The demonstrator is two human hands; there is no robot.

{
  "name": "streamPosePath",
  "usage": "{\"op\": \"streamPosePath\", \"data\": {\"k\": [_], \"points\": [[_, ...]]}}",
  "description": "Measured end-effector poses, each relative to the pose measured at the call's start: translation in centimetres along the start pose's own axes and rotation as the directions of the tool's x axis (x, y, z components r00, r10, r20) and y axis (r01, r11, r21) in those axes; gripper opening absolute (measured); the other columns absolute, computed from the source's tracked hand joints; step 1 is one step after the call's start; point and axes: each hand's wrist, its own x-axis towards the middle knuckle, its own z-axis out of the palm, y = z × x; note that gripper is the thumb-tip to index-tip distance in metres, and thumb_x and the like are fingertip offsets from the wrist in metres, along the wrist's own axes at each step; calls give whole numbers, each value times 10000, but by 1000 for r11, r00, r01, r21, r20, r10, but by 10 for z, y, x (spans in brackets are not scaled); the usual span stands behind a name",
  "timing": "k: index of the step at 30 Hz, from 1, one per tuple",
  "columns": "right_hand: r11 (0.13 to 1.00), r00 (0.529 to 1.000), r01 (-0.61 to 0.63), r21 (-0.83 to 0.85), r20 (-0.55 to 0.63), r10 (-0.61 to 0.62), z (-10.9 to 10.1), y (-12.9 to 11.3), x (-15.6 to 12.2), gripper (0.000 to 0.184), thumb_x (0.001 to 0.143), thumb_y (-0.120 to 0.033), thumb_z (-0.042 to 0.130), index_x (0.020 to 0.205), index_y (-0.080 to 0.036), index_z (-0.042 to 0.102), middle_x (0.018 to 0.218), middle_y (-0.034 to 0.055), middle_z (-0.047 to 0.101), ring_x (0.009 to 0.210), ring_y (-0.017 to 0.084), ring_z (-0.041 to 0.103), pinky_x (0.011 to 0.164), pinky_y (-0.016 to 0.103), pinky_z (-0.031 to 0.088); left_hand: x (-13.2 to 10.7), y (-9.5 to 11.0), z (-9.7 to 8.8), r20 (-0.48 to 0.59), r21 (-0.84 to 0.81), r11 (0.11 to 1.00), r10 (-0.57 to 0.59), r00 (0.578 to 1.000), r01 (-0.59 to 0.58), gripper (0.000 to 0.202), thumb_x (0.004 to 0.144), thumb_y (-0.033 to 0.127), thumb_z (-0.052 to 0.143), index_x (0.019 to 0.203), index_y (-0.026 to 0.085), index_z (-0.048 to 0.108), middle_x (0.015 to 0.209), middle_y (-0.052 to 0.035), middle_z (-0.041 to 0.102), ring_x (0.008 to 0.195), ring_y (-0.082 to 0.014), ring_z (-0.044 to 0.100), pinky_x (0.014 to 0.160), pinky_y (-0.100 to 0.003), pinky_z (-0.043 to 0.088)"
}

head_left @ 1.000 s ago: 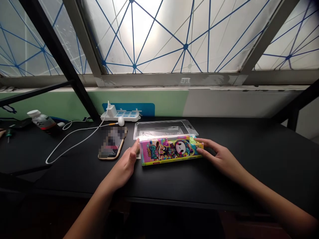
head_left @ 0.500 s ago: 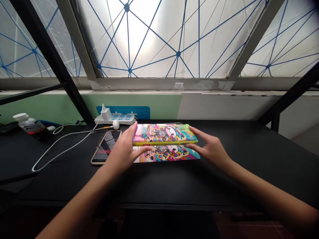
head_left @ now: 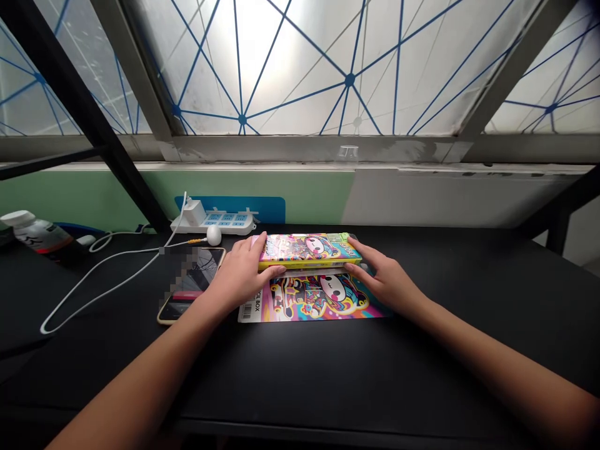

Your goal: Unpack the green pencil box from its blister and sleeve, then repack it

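A colourful pencil box (head_left: 309, 249) with a cartoon character on top and a yellow front edge sits level between my hands. My left hand (head_left: 241, 269) grips its left end, thumb along the front and fingers over the top. At the right end, my right hand (head_left: 387, 275) holds it with fingers at the top corner and thumb at the front. Below and in front of it lies a printed card (head_left: 314, 299) with matching artwork and the letters "CIL BOX" at its left edge. Whether the box rests on the card's back part or just above cannot be made out.
A phone (head_left: 192, 281) lies left of my left hand. A white cable (head_left: 100, 269) loops beside it from a power strip (head_left: 229, 221). A bottle (head_left: 40, 234) leans at the far left. Behind the black desk (head_left: 300, 375) are a wall and window.
The pencil box has come down and back from over the card, uncovering more of the card's artwork. Both hands keep hold of it. The camera view has shifted slightly.
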Motion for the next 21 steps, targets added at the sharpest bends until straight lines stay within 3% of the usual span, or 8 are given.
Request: {"op": "streamPosePath", "data": {"k": [5,9,13,17,19,21], "points": [[997,999,44,-62,26,-42,-1,-3,3,603,1012,-450,492,1572,-242,410,1521,130,561,1354,331,570,1099,517,493,1,-1,2,31,-4,1000,-21,999,21,834,970,671,438,1604,147,301,1608,-209,413,1501,-385,336,1178,-539,328],[993,997,68,-99,55,-62,4,0,2,654,1029,-478,437,1599,-179,330,1548,186,515,1388,335,532,1109,534,473,-1,2,2,80,-10,998,-57,995,58,858,992,667,375,1614,86,268,1661,-243,290,1558,-374,223,1221,-535,265],[973,988,111,-201,128,-86,12,3,-2,660,1023,-538,425,1578,-187,358,1597,198,447,1472,344,419,1150,576,398,-3,8,2,94,-23,998,-56,994,58,834,1009,649,358,1621,92,256,1701,-241,147,1577,-374,160,1229,-545,250],[929,986,161,-334,99,-136,14,-6,-7,612,1020,-548,435,1531,-212,427,1635,207,378,1508,376,343,1153,674,305,-6,18,3,50,73,997,-4,999,0,736,1022,636,365,1597,177,344,1693,-198,225,1573,-388,174,1194,-651,249],[914,971,238,-328,45,-237,12,-17,-9,557,1021,-504,468,1492,-206,472,1610,213,415,1497,374,361,1161,680,281,-6,25,4,6,87,994,66,998,-66,715,1019,632,388,1574,182,389,1676,-191,285,1567,-375,207,1207,-620,254],[895,927,372,-246,46,-372,8,-32,-14,469,1016,-428,518,1430,-209,539,1543,202,507,1455,351,430,1152,622,344,-5,32,7,-32,75,987,147,989,-145,711,1020,624,400,1559,160,411,1666,-199,308,1566,-363,217,1219,-567,269]]}}
